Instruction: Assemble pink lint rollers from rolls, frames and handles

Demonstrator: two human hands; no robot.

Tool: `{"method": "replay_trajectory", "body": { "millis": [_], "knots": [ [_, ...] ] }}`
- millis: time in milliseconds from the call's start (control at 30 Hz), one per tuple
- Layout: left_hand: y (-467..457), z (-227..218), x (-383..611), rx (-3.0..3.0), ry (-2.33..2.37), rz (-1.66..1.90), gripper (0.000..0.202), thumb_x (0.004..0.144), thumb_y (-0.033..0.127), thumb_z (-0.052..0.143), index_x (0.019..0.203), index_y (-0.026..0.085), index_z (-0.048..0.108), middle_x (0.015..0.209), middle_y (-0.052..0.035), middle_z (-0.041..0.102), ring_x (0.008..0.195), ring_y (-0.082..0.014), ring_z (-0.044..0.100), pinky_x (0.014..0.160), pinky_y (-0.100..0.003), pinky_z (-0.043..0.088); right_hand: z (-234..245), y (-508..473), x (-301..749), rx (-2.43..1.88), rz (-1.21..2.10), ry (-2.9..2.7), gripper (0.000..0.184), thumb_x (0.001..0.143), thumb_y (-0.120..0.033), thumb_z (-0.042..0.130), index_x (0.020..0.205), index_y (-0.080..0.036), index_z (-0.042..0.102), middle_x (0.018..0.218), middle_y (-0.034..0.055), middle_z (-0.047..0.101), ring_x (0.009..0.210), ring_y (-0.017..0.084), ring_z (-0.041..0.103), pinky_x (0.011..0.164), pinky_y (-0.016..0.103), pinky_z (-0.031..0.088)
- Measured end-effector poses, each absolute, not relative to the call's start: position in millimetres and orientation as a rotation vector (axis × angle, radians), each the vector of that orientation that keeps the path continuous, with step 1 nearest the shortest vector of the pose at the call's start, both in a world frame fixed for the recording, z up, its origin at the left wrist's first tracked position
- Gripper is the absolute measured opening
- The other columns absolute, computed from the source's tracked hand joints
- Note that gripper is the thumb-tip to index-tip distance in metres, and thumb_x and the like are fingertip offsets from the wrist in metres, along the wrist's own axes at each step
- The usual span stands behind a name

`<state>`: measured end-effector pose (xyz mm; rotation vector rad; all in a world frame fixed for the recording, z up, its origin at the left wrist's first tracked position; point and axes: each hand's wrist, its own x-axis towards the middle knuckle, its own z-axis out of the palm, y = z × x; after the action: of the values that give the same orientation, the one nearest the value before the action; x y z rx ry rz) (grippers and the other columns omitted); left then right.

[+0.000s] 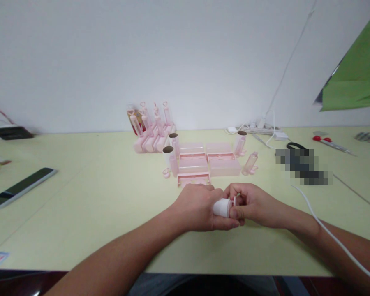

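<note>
A white roll [221,207], shaped like a short cylinder, is gripped in my left hand [197,205], its right end poking out between the fingers. My right hand [249,203] pinches a small pale pink piece [234,201] at that end; the fingers hide most of it, and I cannot tell how far it sits inside the roll. Just beyond my hands lie open pink plastic cases [193,179] with clear pink lids [225,166]. Beside them stand white rolls with brown cores [168,157] and pink handle parts [250,163].
Several pink pieces with heart-shaped loops [154,137] stand against the wall. At the left lies a phone [23,187]. A white cable [314,216] crosses over my right forearm. A power strip [260,129] and a red-handled tool [329,143] lie at the back right.
</note>
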<state>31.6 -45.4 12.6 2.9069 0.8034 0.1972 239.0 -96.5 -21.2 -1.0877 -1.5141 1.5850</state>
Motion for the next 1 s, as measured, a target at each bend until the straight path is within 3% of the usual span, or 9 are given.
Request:
{"method": "replay_trajectory", "body": {
  "millis": [300, 633, 867, 1000],
  "knots": [
    [-44.9, 14.9, 30.7, 2.911, 0.85, 0.164, 0.074, 0.074, 0.088, 0.036, 0.089, 0.021, 0.063, 0.079, -0.0065, 0.066, 0.068, -0.0234, 0.064, 0.056, -0.03, 0.039, -22.6, -98.4, 239.0, -1.083, 1.519, -1.552, 0.032, 0.08, -0.041, 0.076, 0.082, -0.018, 0.054, 0.067, -0.0015, 0.061, 0.055, 0.011, 0.058, 0.052, 0.023, 0.042],
    [-34.2, 4.7, 32.2, 2.834, 1.001, 0.215, 0.08, 0.07, 0.091, 0.038, 0.091, 0.018, 0.063, 0.088, -0.0099, 0.069, 0.079, -0.0287, 0.067, 0.064, -0.033, 0.045, -25.3, -91.8, 241.5, -1.258, 1.238, -1.681, 0.031, 0.084, -0.043, 0.07, 0.098, -0.018, 0.06, 0.062, -0.0029, 0.056, 0.056, 0.012, 0.049, 0.051, 0.023, 0.035],
    [-28.7, 5.8, 25.4, 2.671, 0.914, 0.349, 0.067, 0.083, 0.076, 0.045, 0.118, 0.02, 0.059, 0.105, -0.0107, 0.068, 0.096, -0.0278, 0.065, 0.08, -0.035, 0.048, -29.7, -86.3, 244.4, -1.147, 1.127, -1.681, 0.048, 0.084, -0.038, 0.07, 0.127, -0.021, 0.057, 0.091, 0.0037, 0.062, 0.074, 0.016, 0.057, 0.064, 0.027, 0.046],
    [-31.7, 7.0, 25.1, 2.618, 0.833, 0.427, 0.06, 0.089, 0.067, 0.044, 0.125, 0.021, 0.054, 0.114, -0.0117, 0.066, 0.101, -0.0279, 0.063, 0.086, -0.038, 0.047, -30.3, -85.6, 246.2, -1.155, 0.971, -1.775, 0.054, 0.083, -0.04, 0.072, 0.131, -0.021, 0.055, 0.108, 0.0082, 0.063, 0.084, 0.018, 0.06, 0.071, 0.03, 0.05]
  ]
}}
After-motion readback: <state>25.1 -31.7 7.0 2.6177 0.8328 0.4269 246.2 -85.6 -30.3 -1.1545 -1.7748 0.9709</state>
